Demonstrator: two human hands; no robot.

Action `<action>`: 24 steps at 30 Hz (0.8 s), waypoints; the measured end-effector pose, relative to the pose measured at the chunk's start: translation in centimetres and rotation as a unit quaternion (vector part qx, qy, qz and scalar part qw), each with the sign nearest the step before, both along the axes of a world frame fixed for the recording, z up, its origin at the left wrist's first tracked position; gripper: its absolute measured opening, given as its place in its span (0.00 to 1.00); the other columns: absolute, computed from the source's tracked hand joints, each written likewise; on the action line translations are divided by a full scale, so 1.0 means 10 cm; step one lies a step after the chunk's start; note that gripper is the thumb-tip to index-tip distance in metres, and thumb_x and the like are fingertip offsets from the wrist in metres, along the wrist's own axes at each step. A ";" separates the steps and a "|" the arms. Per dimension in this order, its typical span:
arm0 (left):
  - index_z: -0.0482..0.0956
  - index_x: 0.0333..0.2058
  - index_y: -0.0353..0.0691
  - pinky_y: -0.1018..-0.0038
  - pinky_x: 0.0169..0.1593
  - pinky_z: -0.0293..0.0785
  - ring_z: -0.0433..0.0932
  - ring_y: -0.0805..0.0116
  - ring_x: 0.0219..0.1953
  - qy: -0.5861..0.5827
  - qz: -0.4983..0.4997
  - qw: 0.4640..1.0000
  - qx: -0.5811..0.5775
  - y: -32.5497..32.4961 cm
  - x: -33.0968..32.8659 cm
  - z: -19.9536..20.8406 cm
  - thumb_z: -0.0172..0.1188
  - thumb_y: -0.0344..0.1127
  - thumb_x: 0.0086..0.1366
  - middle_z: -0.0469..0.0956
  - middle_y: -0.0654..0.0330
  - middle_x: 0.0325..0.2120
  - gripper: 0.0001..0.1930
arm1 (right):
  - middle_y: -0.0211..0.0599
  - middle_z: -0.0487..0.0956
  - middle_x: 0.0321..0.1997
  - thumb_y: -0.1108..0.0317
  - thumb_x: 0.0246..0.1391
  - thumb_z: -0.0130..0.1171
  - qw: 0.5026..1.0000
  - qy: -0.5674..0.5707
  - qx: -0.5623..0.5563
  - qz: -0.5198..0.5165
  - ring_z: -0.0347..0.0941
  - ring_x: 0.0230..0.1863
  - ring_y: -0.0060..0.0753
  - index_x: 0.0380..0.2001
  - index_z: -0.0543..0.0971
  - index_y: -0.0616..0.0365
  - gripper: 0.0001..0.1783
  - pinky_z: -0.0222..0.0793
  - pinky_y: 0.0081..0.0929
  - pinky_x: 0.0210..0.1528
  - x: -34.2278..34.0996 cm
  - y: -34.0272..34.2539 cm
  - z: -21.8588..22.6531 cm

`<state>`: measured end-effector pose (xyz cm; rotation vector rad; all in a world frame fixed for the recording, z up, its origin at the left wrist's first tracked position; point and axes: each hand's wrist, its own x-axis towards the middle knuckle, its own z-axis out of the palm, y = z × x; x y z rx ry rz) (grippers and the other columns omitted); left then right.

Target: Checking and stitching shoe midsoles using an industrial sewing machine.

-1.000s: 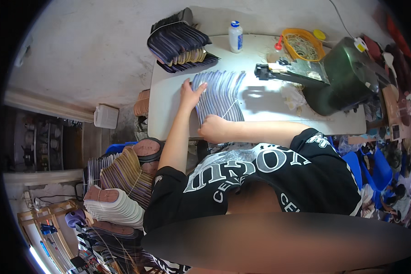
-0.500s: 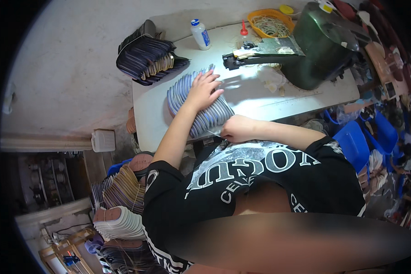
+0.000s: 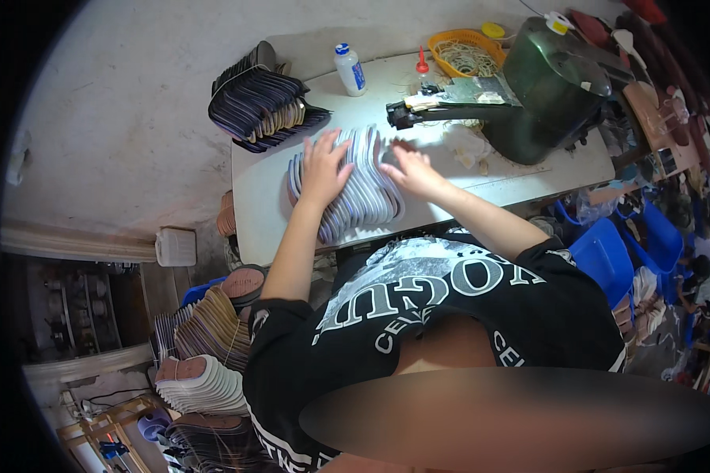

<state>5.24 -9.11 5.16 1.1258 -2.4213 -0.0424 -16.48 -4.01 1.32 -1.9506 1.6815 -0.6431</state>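
Observation:
A row of grey-blue shoe soles [image 3: 363, 197] stands on edge, pressed together, on the white table [image 3: 268, 229] in front of me. My left hand [image 3: 324, 169] lies over the left part of the row, fingers spread. At the row's far right end is my right hand [image 3: 416, 171], its fingers apart and the thumb side near the last soles; whether it touches them I cannot tell. Neither hand grips anything.
A bundle of dark soles [image 3: 260, 106] sits at the table's back left. Behind stand a white bottle [image 3: 350, 72], a red-tipped bottle [image 3: 424, 72] and an orange basket of bands [image 3: 467, 54]. A dark green machine [image 3: 544, 94] fills the right; more sole bundles [image 3: 201, 382] are stacked left.
My right hand has left the row's near edge, where it pulled at a thin band, and moved to its far right end. My left hand has shifted slightly left and nearer me.

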 end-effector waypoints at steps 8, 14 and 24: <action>0.65 0.59 0.52 0.28 0.57 0.35 0.43 0.52 0.68 -0.052 0.181 0.977 0.104 0.49 -0.11 -0.20 0.58 0.57 0.56 0.53 0.58 0.65 0.34 | 0.47 0.73 0.54 0.63 0.59 0.52 0.836 -0.503 0.219 -0.018 0.69 0.53 0.31 0.56 0.66 0.69 0.26 0.63 0.25 0.56 0.38 -0.08 -0.36; 0.63 0.61 0.58 0.27 0.56 0.35 0.41 0.52 0.69 -0.105 0.195 0.967 0.126 0.35 -0.06 -0.14 0.55 0.58 0.58 0.50 0.58 0.66 0.33 | 0.48 0.76 0.50 0.63 0.60 0.51 0.864 -0.461 0.200 -0.032 0.71 0.51 0.30 0.53 0.69 0.70 0.23 0.64 0.25 0.53 0.56 -0.33 -0.36; 0.65 0.59 0.53 0.31 0.59 0.36 0.42 0.51 0.68 -0.125 0.195 0.966 0.113 0.37 -0.03 -0.18 0.54 0.54 0.60 0.53 0.57 0.65 0.29 | 0.56 0.78 0.29 0.77 0.44 0.53 0.997 0.020 0.005 0.076 0.76 0.37 0.54 0.29 0.71 0.65 0.06 0.71 0.44 0.39 0.22 -0.10 0.21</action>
